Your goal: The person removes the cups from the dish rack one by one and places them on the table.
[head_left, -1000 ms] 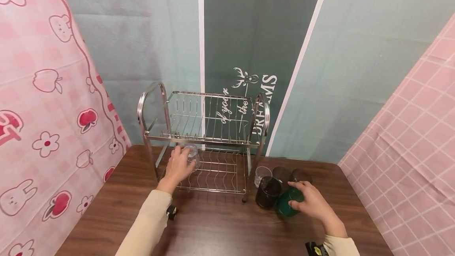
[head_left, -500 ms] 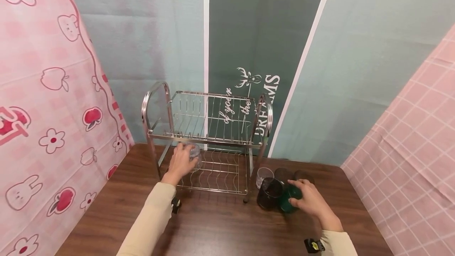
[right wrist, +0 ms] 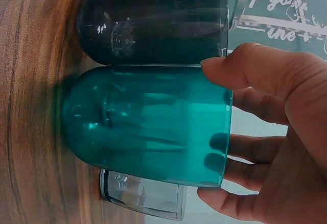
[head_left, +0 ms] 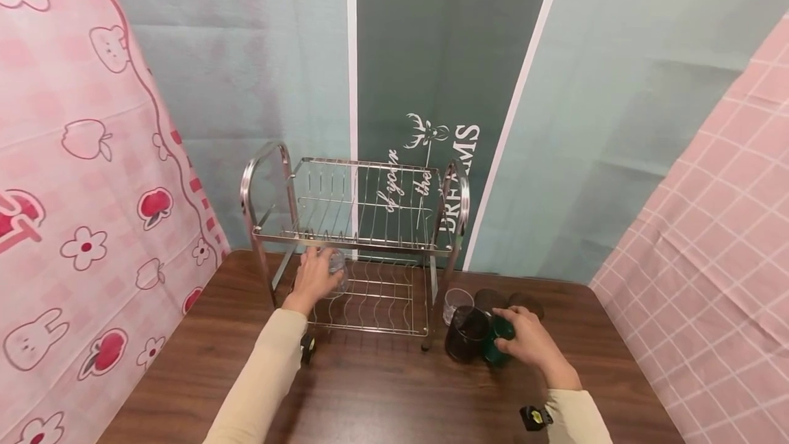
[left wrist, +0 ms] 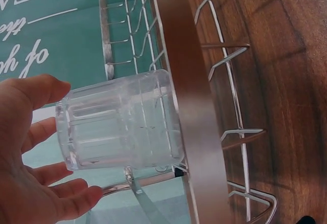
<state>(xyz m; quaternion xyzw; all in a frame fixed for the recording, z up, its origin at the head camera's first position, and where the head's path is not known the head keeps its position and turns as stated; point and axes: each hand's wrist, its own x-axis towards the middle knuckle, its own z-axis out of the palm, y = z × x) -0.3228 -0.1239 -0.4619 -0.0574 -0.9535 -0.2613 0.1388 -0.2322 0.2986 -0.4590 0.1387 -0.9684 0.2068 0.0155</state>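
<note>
In the left wrist view, my left hand [left wrist: 36,152] has its thumb and fingertips at the near end of a clear drinking glass [left wrist: 120,121]. Its faceted half faces the palm, and its far end meets the lower tier of a metal dish rack [head_left: 354,247]. My right hand [right wrist: 271,127] holds a green tumbler [right wrist: 153,124] near its rim, thumb on one side and fingers showing through the other. This tumbler stands on the wooden table beside a black tumbler [right wrist: 153,24], close against it. Behind it is a smaller clear glass [right wrist: 145,193].
Two dark glasses, one [head_left: 490,300] behind the black tumbler and one [head_left: 529,305] near my right fingers, stand at the back. Another clear glass [head_left: 457,303] is by the rack's right leg. Patterned curtains [head_left: 709,225] enclose the wooden table [head_left: 370,389].
My right hand has shifted left with the green tumbler, bringing it closer to the black one. My left hand has stayed at the clear glass, moving only slightly.
</note>
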